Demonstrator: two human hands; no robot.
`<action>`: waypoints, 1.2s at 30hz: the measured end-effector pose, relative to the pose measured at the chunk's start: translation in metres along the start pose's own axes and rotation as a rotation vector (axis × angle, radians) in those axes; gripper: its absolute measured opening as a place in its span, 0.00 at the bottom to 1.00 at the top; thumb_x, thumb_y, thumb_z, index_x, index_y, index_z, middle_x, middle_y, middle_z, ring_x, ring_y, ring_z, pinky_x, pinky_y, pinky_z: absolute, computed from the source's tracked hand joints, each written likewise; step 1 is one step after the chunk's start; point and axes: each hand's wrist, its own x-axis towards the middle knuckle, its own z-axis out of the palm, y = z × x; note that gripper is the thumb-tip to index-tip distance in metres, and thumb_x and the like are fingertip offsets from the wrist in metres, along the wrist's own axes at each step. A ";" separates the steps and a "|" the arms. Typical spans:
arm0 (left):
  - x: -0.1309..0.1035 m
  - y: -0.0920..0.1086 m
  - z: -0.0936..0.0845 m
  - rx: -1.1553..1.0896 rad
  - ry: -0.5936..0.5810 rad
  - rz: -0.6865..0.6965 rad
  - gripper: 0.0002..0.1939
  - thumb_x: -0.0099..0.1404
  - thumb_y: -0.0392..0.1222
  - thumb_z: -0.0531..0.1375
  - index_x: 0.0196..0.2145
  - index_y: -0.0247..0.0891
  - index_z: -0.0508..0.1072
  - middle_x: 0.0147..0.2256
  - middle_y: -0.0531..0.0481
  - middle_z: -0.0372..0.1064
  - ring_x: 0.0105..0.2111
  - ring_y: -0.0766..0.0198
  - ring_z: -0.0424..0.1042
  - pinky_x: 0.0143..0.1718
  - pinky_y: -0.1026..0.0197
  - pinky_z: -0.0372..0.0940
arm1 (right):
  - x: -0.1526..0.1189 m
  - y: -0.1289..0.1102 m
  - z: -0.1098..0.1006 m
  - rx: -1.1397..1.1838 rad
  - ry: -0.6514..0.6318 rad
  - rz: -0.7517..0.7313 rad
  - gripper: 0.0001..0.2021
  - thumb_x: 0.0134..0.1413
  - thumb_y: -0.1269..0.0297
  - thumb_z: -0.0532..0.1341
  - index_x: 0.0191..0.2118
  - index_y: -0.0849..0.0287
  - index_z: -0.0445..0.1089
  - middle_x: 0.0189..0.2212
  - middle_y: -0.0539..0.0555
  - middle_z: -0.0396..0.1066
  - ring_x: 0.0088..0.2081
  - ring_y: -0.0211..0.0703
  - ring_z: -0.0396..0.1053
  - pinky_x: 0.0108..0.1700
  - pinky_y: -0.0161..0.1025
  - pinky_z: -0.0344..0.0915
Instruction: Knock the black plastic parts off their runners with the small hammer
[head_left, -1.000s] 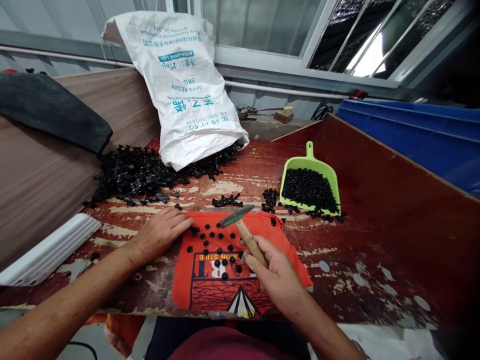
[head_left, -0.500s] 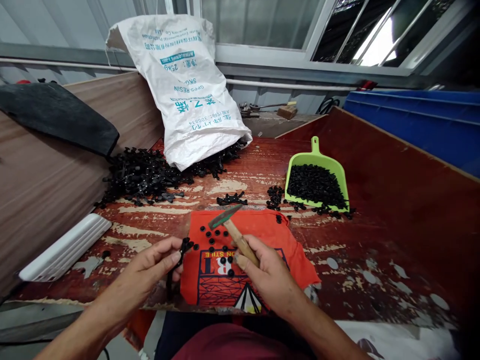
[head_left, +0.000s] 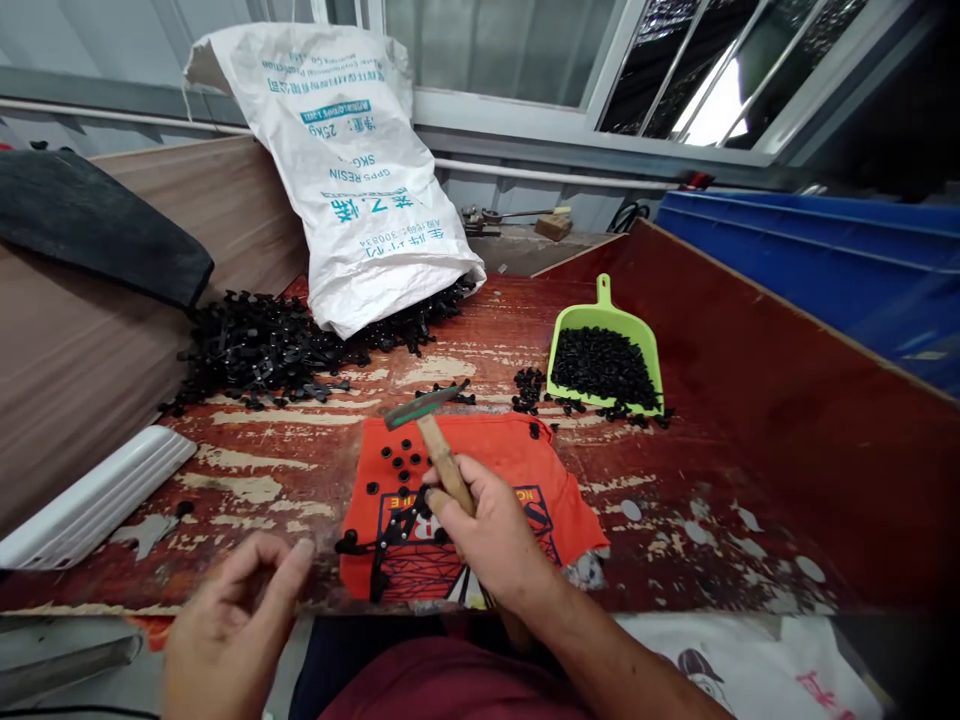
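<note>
The wooden handle of a hammer (head_left: 442, 455) is being gripped by the right hand (head_left: 487, 530), fingers wrapped around it; its narrow, green-tinged metal head is being pointed toward eleven o'clock. The left hand (head_left: 217, 630) is being held at eight o'clock from the orange cloth (head_left: 517, 450), fingers loosely curled, a gap being left between thumb and forefinger; its wrist is being cut off. At the hammer's seven o'clock, a branched black piece (head_left: 385, 543) is being seen over the cloth, near round-headed black pegs (head_left: 406, 445). The cloth's yellow and white lettering is being partly covered, so the full wording cannot be read. The table's (head_left: 525, 320) red-brown paint is being broken by pale, worn patches. At one o'clock, small black pieces (head_left: 600, 365) are being contained by a lime-green dustpan (head_left: 600, 317). At ten o'clock, a tangled black heap (head_left: 255, 345) is being partly hidden by a crumpled white sack (head_left: 367, 210), on which "GPPS RESIN" is being displayed upside down. A white slotted panel (head_left: 97, 500), nine o'clock, is being cropped.
</note>
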 end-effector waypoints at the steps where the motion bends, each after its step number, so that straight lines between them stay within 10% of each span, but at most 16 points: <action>1: -0.003 -0.001 0.001 -0.047 -0.044 -0.069 0.14 0.58 0.54 0.66 0.27 0.42 0.73 0.24 0.52 0.71 0.30 0.57 0.73 0.31 0.62 0.67 | 0.000 -0.001 0.000 0.061 -0.001 0.030 0.07 0.51 0.64 0.60 0.38 0.57 0.69 0.19 0.41 0.58 0.19 0.32 0.53 0.21 0.31 0.53; 8: -0.009 0.025 0.030 -0.671 -0.434 -0.449 0.18 0.56 0.45 0.70 0.44 0.39 0.77 0.34 0.44 0.78 0.33 0.57 0.76 0.41 0.57 0.70 | -0.005 0.000 0.006 0.114 -0.104 0.024 0.10 0.52 0.67 0.60 0.42 0.58 0.71 0.18 0.40 0.58 0.18 0.31 0.52 0.21 0.30 0.53; 13: -0.002 0.029 0.036 -0.819 -0.511 -0.523 0.15 0.58 0.38 0.67 0.44 0.39 0.76 0.32 0.48 0.75 0.31 0.63 0.73 0.40 0.59 0.69 | -0.008 0.009 0.010 0.074 -0.130 -0.041 0.13 0.52 0.71 0.59 0.44 0.59 0.73 0.26 0.45 0.64 0.27 0.35 0.61 0.31 0.32 0.61; 22: 0.042 0.015 0.010 -0.391 -0.180 -0.384 0.24 0.44 0.51 0.75 0.34 0.37 0.73 0.17 0.59 0.63 0.15 0.78 0.48 0.17 0.73 0.41 | -0.009 0.013 -0.002 -0.081 -0.195 -0.074 0.04 0.58 0.66 0.60 0.39 0.56 0.69 0.30 0.45 0.63 0.30 0.35 0.58 0.33 0.32 0.56; 36: 0.103 -0.001 0.010 -0.256 -0.410 -0.569 0.17 0.46 0.45 0.71 0.28 0.37 0.69 0.13 0.62 0.54 0.13 0.78 0.39 0.16 0.70 0.34 | -0.028 0.037 -0.038 -0.199 -0.129 0.046 0.06 0.62 0.63 0.57 0.43 0.55 0.68 0.30 0.45 0.58 0.32 0.37 0.57 0.34 0.34 0.55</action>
